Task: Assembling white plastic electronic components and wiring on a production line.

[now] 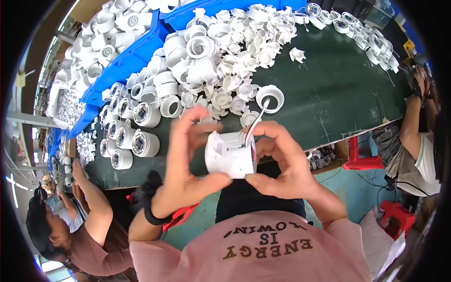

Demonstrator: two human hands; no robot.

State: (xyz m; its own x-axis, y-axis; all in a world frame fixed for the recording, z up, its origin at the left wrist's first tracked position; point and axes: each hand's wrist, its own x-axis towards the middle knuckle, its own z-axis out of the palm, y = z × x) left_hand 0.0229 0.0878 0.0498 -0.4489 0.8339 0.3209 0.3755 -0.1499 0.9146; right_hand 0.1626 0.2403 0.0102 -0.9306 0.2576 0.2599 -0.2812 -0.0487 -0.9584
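Note:
A white round plastic housing (230, 155) is held up in front of my chest, its body lying sideways. My right hand (291, 164) grips its right end between thumb and bent fingers. On the other side my left hand (185, 160) has its fingers spread and raised, blurred by motion; its thumb rests by the housing's lower edge. A thin white cable (255, 126) with some red runs from the housing's top up to a white ring-shaped cup (270, 98) on the table. What lies inside the housing is hidden.
A dark green table (324, 103) carries a heap of white plastic parts (235, 56). Several housings with circuit boards (145, 143) stand left, beside blue bins (122, 63). More assembled pieces (361, 35) lie far right. Co-workers sit at left (94, 225) and right (413, 131); red stools (361, 155) stand below.

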